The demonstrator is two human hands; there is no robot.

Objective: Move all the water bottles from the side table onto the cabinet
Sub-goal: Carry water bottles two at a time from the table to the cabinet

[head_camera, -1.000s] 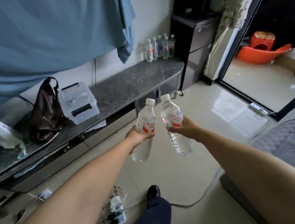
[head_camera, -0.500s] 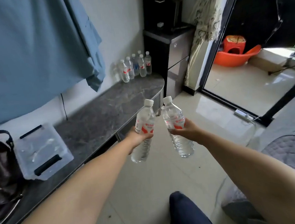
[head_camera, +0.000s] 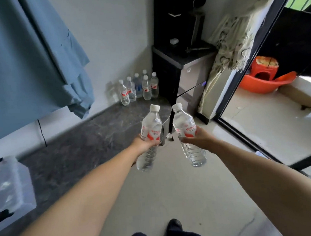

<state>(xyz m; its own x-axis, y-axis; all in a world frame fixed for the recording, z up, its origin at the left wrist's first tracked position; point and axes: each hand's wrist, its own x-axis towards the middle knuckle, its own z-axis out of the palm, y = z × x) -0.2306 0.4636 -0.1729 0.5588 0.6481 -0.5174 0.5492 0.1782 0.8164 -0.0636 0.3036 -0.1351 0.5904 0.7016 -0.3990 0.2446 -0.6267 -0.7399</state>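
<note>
Both arms out in front, one water bottle per hand. My left hand [head_camera: 145,144] is wrapped around the left bottle [head_camera: 149,137] at its label, cap up, top leaning a little right. My right hand [head_camera: 195,139] grips the right bottle [head_camera: 186,134] the same way, cap up, top leaning a little left, so the two caps sit near each other but apart. Both bottles are clear, white caps, red-and-white labels, held in the air near the end of the cabinet [head_camera: 74,142], not touching it. Cabinet top is dark marbled stone, running along the wall on my left. Six bottles already on it [head_camera: 139,87], clustered upright at the far end against the wall, just beside the tall black unit [head_camera: 176,60]. Clear plastic box with a black handle [head_camera: 8,192] sits on the near end of the cabinet. Blue cloth [head_camera: 25,59] hangs on the wall above. Open sliding door on the right, orange tub [head_camera: 265,85] outside. My dark trouser leg and shoe [head_camera: 174,226] at bottom centre on the pale floor. Side table out of frame.
</note>
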